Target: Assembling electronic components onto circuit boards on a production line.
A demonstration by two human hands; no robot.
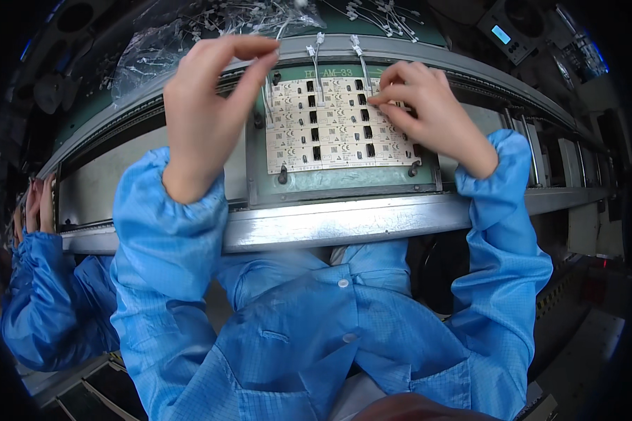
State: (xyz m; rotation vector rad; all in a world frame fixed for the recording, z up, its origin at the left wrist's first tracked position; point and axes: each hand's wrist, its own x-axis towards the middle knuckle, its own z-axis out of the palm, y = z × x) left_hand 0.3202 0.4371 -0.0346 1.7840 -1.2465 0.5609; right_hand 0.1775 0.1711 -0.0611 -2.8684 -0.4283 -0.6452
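Observation:
A cream panel of small circuit boards [344,130] with black components lies in a green fixture plate [316,182]. At its upper left, my left hand [207,105] is raised with thumb and forefinger pinched around a thin white wire lead [282,30]. My right hand [432,109] is at the panel's upper right, its fingertips closed at the lower end of another wire lead [364,64] with a white connector at its top. Between the hands, wire leads [317,67] with white connectors extend up from the panel over the far rail.
A metal rail [344,228] runs along my near side, and another rail [400,50] lies beyond the fixture. Past it are a clear plastic bag [161,52] and loose wire leads [383,17]. A co-worker's blue sleeve [45,302] and hand [41,203] are at far left.

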